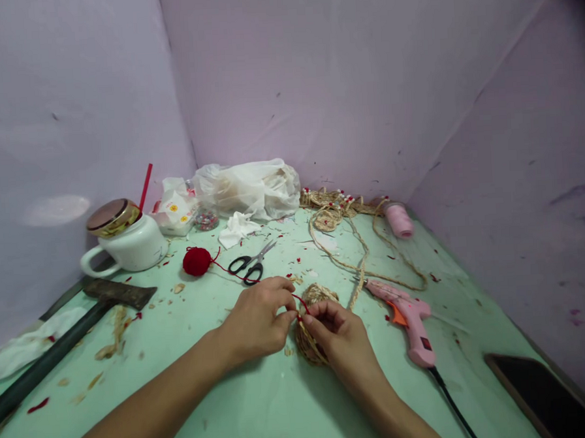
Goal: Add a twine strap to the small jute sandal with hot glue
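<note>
Together, the left hand (258,319) and right hand (340,337) pinched a red thread (303,303) taut against a jute-twine ball (312,322) at table (263,403) centre, fingers closed; scissors (250,265) lay at twelve o'clock, the pink glue gun (408,317) at three.

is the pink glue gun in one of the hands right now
No, the pink glue gun lies on the green table beside the right hand, while both hands pinch red yarn at a jute bundle.
</note>
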Available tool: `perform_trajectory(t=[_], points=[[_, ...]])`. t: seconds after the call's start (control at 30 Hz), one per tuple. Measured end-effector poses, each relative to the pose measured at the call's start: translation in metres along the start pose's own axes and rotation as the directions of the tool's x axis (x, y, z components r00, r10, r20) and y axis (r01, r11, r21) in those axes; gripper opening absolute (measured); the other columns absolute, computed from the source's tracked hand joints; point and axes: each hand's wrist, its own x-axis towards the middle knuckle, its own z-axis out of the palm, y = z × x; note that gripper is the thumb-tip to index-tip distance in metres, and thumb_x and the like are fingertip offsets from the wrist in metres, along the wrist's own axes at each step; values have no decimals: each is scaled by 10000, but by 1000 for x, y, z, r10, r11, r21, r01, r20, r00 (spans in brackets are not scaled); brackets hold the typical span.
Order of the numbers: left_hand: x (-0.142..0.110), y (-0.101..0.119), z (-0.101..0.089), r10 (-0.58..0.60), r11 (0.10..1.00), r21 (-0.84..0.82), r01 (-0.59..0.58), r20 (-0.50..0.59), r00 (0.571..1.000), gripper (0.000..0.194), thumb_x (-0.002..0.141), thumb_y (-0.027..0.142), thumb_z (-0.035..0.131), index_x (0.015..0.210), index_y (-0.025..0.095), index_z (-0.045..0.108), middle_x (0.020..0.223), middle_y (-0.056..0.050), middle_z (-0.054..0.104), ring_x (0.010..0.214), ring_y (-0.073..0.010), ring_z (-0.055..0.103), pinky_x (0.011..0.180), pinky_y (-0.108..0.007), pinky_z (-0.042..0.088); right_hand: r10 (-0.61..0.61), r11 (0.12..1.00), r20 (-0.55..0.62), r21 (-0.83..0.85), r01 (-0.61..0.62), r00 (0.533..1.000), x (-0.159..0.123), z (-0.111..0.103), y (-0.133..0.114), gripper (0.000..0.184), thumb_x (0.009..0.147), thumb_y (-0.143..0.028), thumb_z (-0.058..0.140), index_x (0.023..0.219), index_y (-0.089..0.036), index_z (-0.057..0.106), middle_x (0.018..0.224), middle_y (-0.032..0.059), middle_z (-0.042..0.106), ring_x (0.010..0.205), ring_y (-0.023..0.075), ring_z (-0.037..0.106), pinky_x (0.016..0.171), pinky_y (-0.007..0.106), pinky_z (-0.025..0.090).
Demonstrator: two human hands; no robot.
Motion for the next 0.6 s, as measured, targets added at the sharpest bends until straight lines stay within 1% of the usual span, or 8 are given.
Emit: perform_trajectory(t=[0.07, 0.17, 0.2, 0.27, 0.33, 0.4, 0.47, 0.6], points=[[-2, 1, 3, 81, 995, 61, -78, -42, 996, 147, 751, 160, 491, 735, 159, 637, 1020, -89, 605, 927, -204, 567, 795, -312, 452, -15, 999, 11, -29, 16, 1000, 0, 2, 2, 164, 604, -279, 655, 588, -191, 518, 430, -54, 499, 370, 93, 418, 368, 215, 330], [-6, 3, 11, 160, 981, 117, -155, -38, 986, 172, 766, 154, 446, 745, 151, 616, 893, -88, 604, 753, -171, 577, 658, -277, 459, -6, 994, 31, -105, 9, 999, -2, 2, 5, 117, 642, -261, 612, 615, -200, 516, 412, -61, 473, 350, 100, 405, 350, 220, 321], [-7, 3, 15, 155, 981, 121, -151, -25, 988, 167, 763, 149, 441, 739, 153, 606, 849, -79, 598, 704, -159, 570, 623, -266, 452, -17, 988, 28, -152, 21, 999, -3, 1, 6, 97, 651, -252, 600, 625, -201, 523, 429, -53, 487, 367, 108, 424, 361, 224, 333], [-9, 3, 20, 109, 986, 123, -108, -4, 994, 146, 750, 140, 443, 720, 162, 585, 793, -61, 586, 666, -151, 562, 600, -256, 441, -90, 951, 9, -297, 88, 996, -5, -2, 7, 44, 665, -233, 586, 649, -202, 561, 502, -24, 551, 443, 134, 486, 420, 240, 373], [-9, 2, 24, 58, 991, 122, -59, 12, 998, 132, 738, 141, 448, 685, 168, 566, 762, -50, 577, 663, -154, 561, 597, -258, 436, -200, 869, -4, -462, 176, 980, -7, -5, 7, 26, 668, -223, 589, 661, -210, 610, 597, 3, 612, 535, 159, 534, 496, 259, 396], [-8, 2, 26, 31, 993, 109, -34, 31, 999, 125, 727, 141, 452, 662, 169, 555, 750, -43, 571, 661, -156, 559, 593, -259, 433, -254, 812, 16, -539, 223, 967, -8, -9, 6, 43, 662, -216, 593, 656, -216, 636, 632, 9, 630, 562, 164, 541, 524, 265, 396], [-6, 2, 25, 17, 997, 70, -20, 45, 999, 124, 720, 135, 455, 654, 170, 554, 749, -38, 571, 670, -156, 559, 602, -257, 434, -222, 844, 47, -491, 216, 974, -7, -11, 4, 46, 652, -197, 585, 637, -200, 629, 607, 7, 620, 545, 154, 532, 512, 257, 399], [-5, 6, 23, -29, 998, -54, 32, 54, 998, 147, 738, 124, 451, 678, 170, 578, 776, -35, 587, 708, -148, 563, 651, -245, 445, -90, 961, 56, -256, 102, 994, 2, -14, 3, 12, 592, -156, 585, 599, -165, 588, 553, -11, 590, 498, 120, 502, 471, 227, 395]])
